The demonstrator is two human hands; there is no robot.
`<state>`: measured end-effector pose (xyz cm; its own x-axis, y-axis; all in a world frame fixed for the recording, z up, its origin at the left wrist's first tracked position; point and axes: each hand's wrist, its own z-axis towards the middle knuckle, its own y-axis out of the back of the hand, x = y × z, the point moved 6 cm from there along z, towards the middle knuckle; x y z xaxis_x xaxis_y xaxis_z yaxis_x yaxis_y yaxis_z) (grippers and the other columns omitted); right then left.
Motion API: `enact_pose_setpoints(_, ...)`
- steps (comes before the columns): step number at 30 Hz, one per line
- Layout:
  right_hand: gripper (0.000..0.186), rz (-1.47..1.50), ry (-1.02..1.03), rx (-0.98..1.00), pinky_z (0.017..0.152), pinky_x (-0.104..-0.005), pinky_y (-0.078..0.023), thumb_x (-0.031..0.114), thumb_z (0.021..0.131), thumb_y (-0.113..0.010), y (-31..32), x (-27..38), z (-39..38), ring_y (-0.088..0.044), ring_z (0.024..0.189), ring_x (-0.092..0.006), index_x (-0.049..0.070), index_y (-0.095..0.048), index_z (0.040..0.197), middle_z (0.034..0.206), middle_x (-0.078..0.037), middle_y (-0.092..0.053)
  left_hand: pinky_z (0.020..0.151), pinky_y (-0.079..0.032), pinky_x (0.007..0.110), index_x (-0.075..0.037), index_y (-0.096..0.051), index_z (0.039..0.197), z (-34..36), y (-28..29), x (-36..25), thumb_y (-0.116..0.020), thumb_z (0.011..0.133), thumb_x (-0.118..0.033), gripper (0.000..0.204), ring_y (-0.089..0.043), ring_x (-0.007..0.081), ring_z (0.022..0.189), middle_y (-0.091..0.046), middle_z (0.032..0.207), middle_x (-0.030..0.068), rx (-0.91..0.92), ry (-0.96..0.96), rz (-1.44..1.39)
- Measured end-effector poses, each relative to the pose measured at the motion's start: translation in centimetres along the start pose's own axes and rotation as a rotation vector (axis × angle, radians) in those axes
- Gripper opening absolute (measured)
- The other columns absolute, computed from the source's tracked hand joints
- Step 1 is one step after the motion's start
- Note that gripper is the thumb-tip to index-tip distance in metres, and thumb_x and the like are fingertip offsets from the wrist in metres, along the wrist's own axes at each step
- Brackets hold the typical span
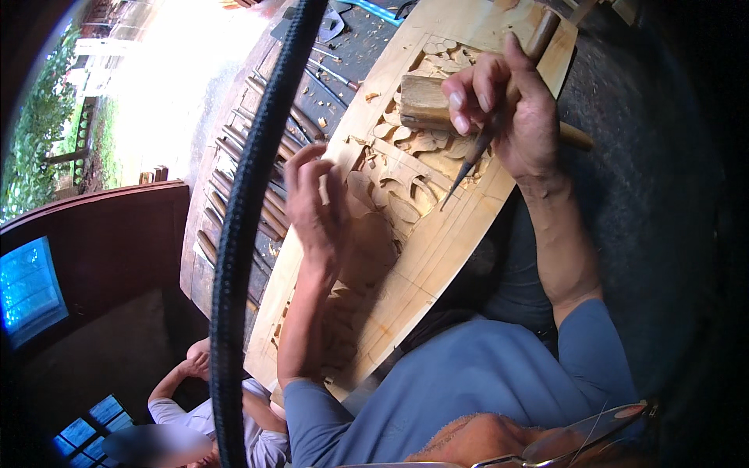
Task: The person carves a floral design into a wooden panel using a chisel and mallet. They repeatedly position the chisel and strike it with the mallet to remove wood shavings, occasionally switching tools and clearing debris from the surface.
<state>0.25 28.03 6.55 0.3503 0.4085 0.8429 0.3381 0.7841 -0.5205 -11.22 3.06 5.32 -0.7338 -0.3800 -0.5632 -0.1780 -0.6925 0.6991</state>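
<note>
My right hand (511, 109) is closed around a carving chisel (473, 160), its wooden handle up past my thumb and its thin metal blade slanting down over the panel. Behind that hand a wooden mallet (425, 101) lies on the carved wood, its handle sticking out at the right. A long pale wooden panel (437, 265) stretches across the bench, cut with leaf-like and rounded relief shapes and marked with lines. My left hand (316, 199) is raised over the panel's left edge, fingers apart and loosely bent, with nothing visible in it.
Several wooden-handled chisels (226, 183) lie in a row on the dark bench left of the panel. Wood chips are scattered there. A black braided cable (242, 226) crosses the view in front. Another person (253, 413) sits at the lower left, beside a dark red-brown wooden partition (101, 242).
</note>
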Motion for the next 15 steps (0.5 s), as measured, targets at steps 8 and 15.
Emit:
enact_pose_setpoints(8, 0.066, -0.05, -0.003, 0.125, 0.071, -0.0334, -0.059, 0.054, 0.117, -0.037, -4.9, -0.3, -2.2, -0.068, 0.065, -0.0195, 0.01, -0.054, 0.07, 0.081, -0.017, -0.072, 0.085, -0.06, 0.037, 0.0, -0.075, 0.111, -8.0, 4.1, -6.6, -0.076, 0.098, -0.007, 0.015, -0.078, 0.0304, 0.095, -0.079, 0.104, 0.0189, 0.033, 0.077, -0.028)
enact_pose_setpoints(15, 0.07, 0.062, -0.166, 0.326, 0.071, -0.0349, -0.059, 0.055, 0.116, -0.039, -9.3, -2.7, -5.1, -0.069, 0.066, -0.0232, 0.004, -0.059, 0.072, 0.081, -0.021, -0.071, 0.075, -0.06, 0.035, 0.001, -0.077, 0.102, -11.2, 1.6, -10.3, -0.081, 0.094, -0.01, 0.014, -0.077, 0.0287, 0.085, -0.078, 0.099, 0.0161, 0.185, 0.219, -0.231)
